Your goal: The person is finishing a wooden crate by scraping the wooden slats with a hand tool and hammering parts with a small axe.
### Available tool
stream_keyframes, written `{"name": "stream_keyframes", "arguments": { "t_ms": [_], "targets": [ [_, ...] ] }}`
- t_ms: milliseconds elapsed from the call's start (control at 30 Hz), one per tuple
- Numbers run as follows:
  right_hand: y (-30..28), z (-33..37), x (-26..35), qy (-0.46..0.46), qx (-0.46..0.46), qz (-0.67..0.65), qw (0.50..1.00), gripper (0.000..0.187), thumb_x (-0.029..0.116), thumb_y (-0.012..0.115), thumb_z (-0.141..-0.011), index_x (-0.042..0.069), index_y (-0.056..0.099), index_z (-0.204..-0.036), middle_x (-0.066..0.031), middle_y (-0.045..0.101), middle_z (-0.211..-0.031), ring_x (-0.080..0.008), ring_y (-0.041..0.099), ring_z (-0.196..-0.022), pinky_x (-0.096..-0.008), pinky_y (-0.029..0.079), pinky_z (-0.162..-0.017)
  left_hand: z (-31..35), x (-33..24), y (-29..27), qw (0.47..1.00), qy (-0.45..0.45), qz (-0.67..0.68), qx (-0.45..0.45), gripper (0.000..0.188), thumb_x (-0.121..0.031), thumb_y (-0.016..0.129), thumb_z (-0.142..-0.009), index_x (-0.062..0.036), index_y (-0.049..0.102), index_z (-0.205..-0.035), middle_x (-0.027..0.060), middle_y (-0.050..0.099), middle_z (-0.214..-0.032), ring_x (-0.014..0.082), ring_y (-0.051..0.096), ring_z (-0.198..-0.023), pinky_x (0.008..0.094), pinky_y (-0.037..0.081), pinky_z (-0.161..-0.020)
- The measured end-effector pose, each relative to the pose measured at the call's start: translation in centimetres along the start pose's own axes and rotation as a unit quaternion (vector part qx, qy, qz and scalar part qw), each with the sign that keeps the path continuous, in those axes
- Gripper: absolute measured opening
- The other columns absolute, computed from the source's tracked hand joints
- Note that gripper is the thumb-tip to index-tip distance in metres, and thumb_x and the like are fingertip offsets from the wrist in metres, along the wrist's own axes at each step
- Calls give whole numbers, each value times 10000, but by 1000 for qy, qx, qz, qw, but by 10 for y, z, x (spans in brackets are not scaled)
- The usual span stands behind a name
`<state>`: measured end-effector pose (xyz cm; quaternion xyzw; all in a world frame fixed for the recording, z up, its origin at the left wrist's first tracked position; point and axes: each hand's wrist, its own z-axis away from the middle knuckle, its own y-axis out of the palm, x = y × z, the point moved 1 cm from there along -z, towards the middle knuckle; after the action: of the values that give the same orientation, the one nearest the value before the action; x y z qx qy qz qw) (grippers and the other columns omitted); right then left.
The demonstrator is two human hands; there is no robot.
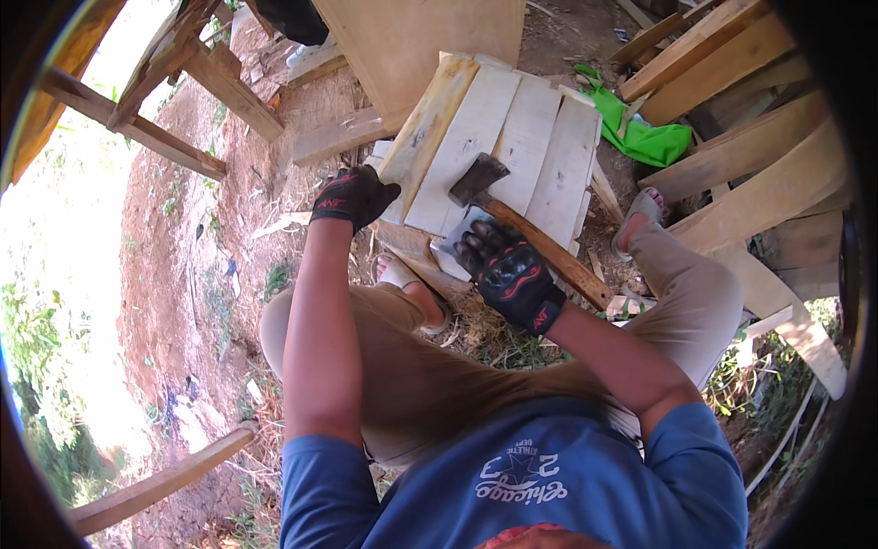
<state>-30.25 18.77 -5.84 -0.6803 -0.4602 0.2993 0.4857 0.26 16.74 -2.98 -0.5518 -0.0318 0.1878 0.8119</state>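
Both of my hands wear black gloves with red marks. My left hand (pixel 354 198) is closed at the left edge of a panel of pale wooden planks (pixel 466 128); what its fingers hold, if anything, is hidden. The fingers of my right hand (pixel 512 273) curl onto a pale, translucent plastic bag (pixel 456 231) at the near edge of the planks. Just beyond the bag lies a hatchet (pixel 480 179), its dark head flat on the wood. Its wooden handle slants down to the right, past my right hand. One plank on the left is yellowish with a rough edge.
A plywood sheet (pixel 430 46) leans behind the planks. Stacked boards (pixel 750 146) crowd the right side, near a bright green bag (pixel 654 139). Wooden beams (pixel 229 91) stand at upper left. My sandaled feet flank the planks on dirt littered with wood scraps.
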Motion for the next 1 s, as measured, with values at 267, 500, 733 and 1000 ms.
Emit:
{"name": "stream_keyframes", "arguments": {
  "t_ms": [267,500,733,1000],
  "targets": [
    [1,34,-6,-19,42,-40,998,430,154,582,-931,-42,671,-1304,-219,690,-1323,-366,600,-1349,-531,402,-1194,0,2,-7,1000,-4,12,13,582,-568,598,-979,-38,741,-1172,228,730,-1229,405,693,-1161,487,529,-1016],
    [40,-3,9,-14,-37,-22,999,432,169,578,-929,-61,660,-1285,-243,693,-1295,-396,622,-1292,-593,421,-1151,-9,-15,-9,1000,5,7,13,607,-583,559,-988,-41,747,-1188,241,721,-1234,402,687,-1171,485,528,-1021],
    [36,-19,17,-11,-32,-46,998,405,197,553,-960,-24,678,-1275,-225,678,-1333,-372,607,-1317,-561,414,-1169,-9,9,0,1000,8,-1,3,605,-570,569,-989,-20,751,-1164,250,732,-1192,419,703,-1126,494,541,-991],
    [9,23,1,-18,14,-30,999,397,152,588,-932,1,699,-1282,-194,687,-1343,-347,612,-1324,-533,425,-1172,1,4,8,998,-33,31,-33,558,-530,634,-941,-40,768,-1172,230,753,-1163,386,727,-1091,467,556,-978]
  ]
}}
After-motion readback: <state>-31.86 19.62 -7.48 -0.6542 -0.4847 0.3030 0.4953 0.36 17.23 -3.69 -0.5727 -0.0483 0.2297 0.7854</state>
